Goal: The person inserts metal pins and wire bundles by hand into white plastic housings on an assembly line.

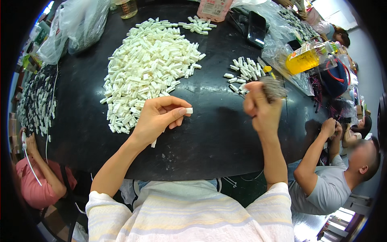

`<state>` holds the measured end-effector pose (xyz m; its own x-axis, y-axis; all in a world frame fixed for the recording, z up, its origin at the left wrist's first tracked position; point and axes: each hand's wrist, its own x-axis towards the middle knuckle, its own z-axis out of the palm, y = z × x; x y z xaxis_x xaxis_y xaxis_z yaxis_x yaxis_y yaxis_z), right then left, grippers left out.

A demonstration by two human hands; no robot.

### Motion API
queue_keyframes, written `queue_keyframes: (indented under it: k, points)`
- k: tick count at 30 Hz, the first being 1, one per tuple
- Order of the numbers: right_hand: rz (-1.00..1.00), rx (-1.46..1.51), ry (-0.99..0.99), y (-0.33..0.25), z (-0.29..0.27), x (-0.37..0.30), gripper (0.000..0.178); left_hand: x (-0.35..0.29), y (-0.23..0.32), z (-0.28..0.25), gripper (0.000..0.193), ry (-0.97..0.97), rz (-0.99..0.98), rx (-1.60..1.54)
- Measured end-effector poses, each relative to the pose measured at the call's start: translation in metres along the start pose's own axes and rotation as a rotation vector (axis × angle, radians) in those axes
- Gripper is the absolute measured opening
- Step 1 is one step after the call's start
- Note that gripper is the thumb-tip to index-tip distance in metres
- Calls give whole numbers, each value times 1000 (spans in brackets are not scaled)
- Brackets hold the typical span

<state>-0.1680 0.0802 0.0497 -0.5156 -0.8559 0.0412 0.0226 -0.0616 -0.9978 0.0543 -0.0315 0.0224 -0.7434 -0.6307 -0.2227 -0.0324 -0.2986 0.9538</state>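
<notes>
Pinching a small white piece (189,110) between thumb and fingers of the left hand (156,116), clamping only part of it and leaving one end sticking out to the right. Holding it above the black table (205,155), just beside the big white pile (149,64) and well apart from the right hand (264,111). Curling that right hand around a grey thing (276,89), seemingly clamping it, but showing it too blurred to identify. Risking a dropped piece by easing the left pinch, gripping so little of it; then risking losing it among lookalikes by letting go too close to the big white pile. Risking scattering that heap by brushing knuckles against its loose near side. Also risking pushing the loose piece (153,143) just below the left hand toward the table's front edge, by dragging the wrist across. On the right, risking knocking the small white pile (252,68) apart by swinging the grey thing too low. Risking fumbling the grey thing itself by loosening the right fist, without being able to judge the firmness of that hold.
</notes>
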Motion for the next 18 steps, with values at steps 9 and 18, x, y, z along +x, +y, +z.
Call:
queue_keyframes:
  k: [9, 18]
  points:
    - [366, -35, -429, 17, 39, -24, 12, -2, -2, 5, 11, 16, -7, 14]
    - [-1, -393, -162, 20, 15, -4, 12, 1, -7, 2, 11, 9, 21, 13]
